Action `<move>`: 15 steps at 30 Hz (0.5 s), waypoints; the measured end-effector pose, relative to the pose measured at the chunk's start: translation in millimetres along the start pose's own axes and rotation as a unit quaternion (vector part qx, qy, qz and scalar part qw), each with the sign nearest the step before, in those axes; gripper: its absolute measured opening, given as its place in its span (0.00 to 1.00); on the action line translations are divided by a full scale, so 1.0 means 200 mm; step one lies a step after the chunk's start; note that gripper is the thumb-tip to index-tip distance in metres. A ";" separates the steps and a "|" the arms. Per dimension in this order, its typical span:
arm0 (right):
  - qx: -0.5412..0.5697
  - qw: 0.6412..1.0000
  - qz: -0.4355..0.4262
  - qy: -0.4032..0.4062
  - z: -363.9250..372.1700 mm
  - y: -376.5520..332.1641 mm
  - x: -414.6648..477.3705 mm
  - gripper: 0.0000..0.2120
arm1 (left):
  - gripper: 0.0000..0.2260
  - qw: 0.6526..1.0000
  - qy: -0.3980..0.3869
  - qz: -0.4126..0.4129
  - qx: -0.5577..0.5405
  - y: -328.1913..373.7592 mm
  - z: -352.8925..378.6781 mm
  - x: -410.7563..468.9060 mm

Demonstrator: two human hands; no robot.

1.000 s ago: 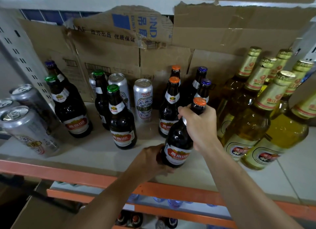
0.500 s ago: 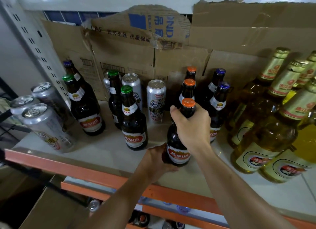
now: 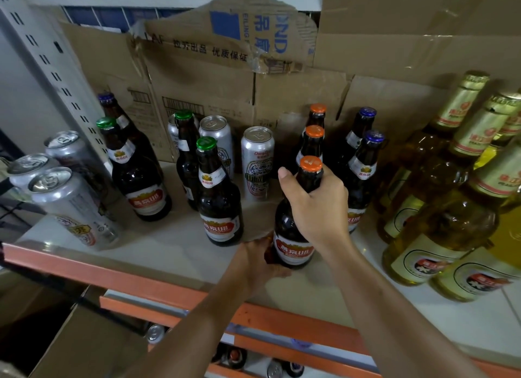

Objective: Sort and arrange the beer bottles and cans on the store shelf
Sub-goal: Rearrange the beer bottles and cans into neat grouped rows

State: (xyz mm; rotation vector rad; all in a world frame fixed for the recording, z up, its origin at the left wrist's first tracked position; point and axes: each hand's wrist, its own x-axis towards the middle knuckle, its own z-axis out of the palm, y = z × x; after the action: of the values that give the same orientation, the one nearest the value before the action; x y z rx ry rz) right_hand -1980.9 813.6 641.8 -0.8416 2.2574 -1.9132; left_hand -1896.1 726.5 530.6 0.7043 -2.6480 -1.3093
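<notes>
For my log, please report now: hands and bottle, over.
Right grip on neck of orange-cap bottle, left grip at its base. Bottle upright, front of orange-cap row. Blue-cap bottle close on right.

- Your right hand grips the neck and shoulder of a dark orange-capped bottle, which is upright near the front of the shelf.
- Your left hand curls round that bottle's base.
- Two more orange-capped bottles stand in line behind it.
- A blue-capped pair stands just to its right, with golden bottles beyond.
- Green-capped bottles and silver cans stand to its left.
- Torn cardboard boxes line the back.
</notes>
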 end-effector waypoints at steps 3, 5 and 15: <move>-0.004 1.000 -0.010 0.003 0.00 0.00 -0.02 0.15 | 0.29 1.000 0.001 -0.003 -0.010 0.00 0.00 0.00; -0.004 1.000 -0.012 0.006 0.01 0.01 -0.02 0.14 | 0.29 1.000 0.002 -0.001 -0.012 0.00 0.00 0.00; -0.007 1.000 -0.011 0.009 0.01 0.02 0.00 0.13 | 0.29 1.000 -0.004 0.000 0.024 0.02 -0.01 0.01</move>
State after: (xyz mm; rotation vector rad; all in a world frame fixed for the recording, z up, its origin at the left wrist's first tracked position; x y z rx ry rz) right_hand -1981.6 811.6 637.1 -0.8595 2.2843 -1.9237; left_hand -1898.1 726.4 533.8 0.7061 -2.6948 -1.2538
